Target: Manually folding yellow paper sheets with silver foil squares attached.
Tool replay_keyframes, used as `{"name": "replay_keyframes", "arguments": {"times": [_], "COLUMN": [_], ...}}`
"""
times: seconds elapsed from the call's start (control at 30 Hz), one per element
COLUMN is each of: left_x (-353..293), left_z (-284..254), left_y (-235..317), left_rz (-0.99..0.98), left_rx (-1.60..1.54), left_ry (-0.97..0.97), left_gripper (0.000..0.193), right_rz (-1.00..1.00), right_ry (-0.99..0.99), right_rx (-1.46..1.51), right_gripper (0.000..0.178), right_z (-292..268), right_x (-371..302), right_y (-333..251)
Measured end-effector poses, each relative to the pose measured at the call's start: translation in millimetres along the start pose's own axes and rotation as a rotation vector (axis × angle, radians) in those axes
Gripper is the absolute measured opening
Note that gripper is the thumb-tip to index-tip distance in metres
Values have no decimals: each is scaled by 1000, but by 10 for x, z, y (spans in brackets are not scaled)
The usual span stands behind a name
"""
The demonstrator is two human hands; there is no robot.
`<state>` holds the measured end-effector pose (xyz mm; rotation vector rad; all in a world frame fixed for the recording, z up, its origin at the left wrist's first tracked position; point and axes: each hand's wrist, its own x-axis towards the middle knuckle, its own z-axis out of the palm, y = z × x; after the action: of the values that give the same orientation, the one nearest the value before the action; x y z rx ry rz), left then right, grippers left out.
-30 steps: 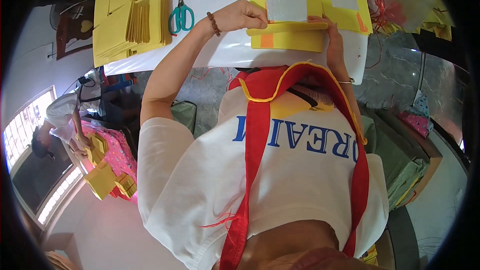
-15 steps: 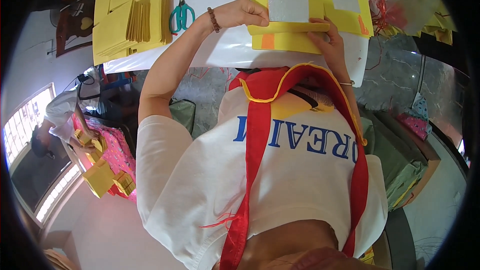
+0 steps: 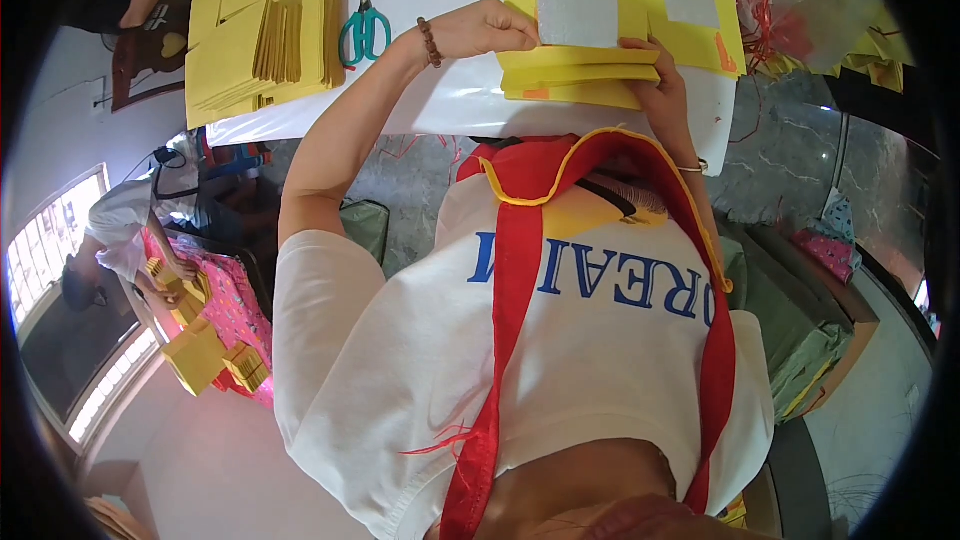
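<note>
On the white-covered table lies a yellow paper sheet [image 3: 628, 32] with a silver-grey square [image 3: 577, 5] on it. Its near part is folded up in layers, with a bit of orange along the lowest one. My left hand [image 3: 490, 28], wearing a brown bead bracelet, is closed in a pinch at the left end of the fold. At the right end my right hand [image 3: 660, 80] grips the same fold, fingers behind it and thumb in front. Another yellow sheet [image 3: 707, 45] with a silver square lies flat to the right, partly under the first.
Teal-handled scissors [image 3: 364, 35] lie left of my left forearm. Beyond them are stacks of folded yellow paper [image 3: 225, 55]. Clear plastic bags [image 3: 795, 0] bulge at the table's right. At far left, another person [image 3: 130, 225] handles yellow bundles on a pink cloth.
The fold's near face has tipped open, so more layers show and less orange is visible. My right thumb has shifted down slightly; my left hand stays nearly in place.
</note>
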<state>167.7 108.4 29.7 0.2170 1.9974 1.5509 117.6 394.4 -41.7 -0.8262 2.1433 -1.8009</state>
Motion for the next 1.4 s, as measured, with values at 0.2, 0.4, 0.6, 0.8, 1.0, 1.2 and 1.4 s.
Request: {"name": "replay_keyframes", "arguments": {"times": [0.2,0.4,0.6,0.8,1.0,1.2,1.4], "left_x": [-127,-122,-12,19,64,-195,-547], "left_z": [-137,239,204,229,198,271,758], "left_y": [-157,-246,-382,-415,-232,0,-182], "left_rz": [235,376,360,299,185,653,444], "left_rx": [27,572,548,411,245,741,708], "left_ry": [103,433,490,531,637,690,561], "left_gripper": [36,36,26,28,26,23,36], "right_rz": [-4,280,326,285,105,-399,-152], "right_ry": [31,116,70,84,109,34,-251], "right_rx": [-5,307,331,302,-3,-371,-177], "right_gripper": [23,25,29,29,28,22,22], "right_z": [10,83,10,28,-34,-252,-262], "right_x": [0,9,81,126,342,320,-227], "right_y": [93,58,-28,-87,-32,-439,-483]}}
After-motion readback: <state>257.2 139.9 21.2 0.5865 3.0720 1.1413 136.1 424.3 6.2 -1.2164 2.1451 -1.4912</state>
